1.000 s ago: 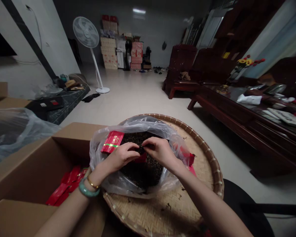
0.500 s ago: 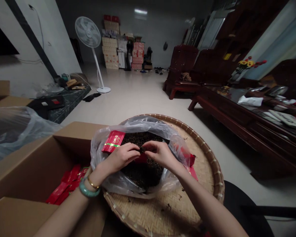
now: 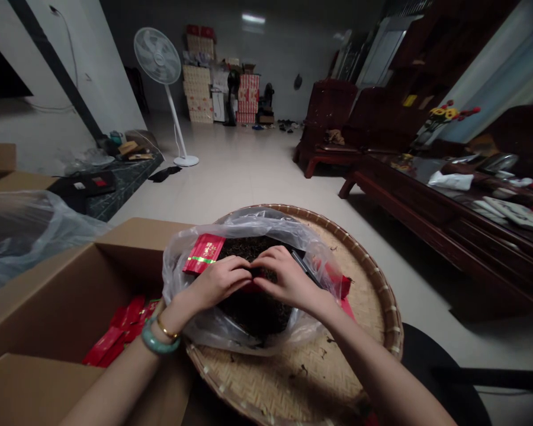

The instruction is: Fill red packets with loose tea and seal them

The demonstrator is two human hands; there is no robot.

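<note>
My left hand, with a jade bangle and a gold bracelet at its wrist, is closed, its fingertips pinched on a red packet mostly hidden under the fingers. Fingertips of my right hand meet it there, curled over the packet's top. Both hands are above dark, twisted tea leaves in a clear plastic bag spread wide. A bundle of red packets with a green band lies on the tea at the left. Beside my right hand shows a dark, straight-edged object.
The bag rests on a round woven bamboo tray strewn with tea bits. More red packets lie in an open cardboard box at the left. A dark wooden table stands at the right, a white fan farther back.
My right hand has shifted slightly up and left, its fingers now arched over against the left fingertips. The dark clump between the fingertips no longer shows. My left hand has barely moved.
</note>
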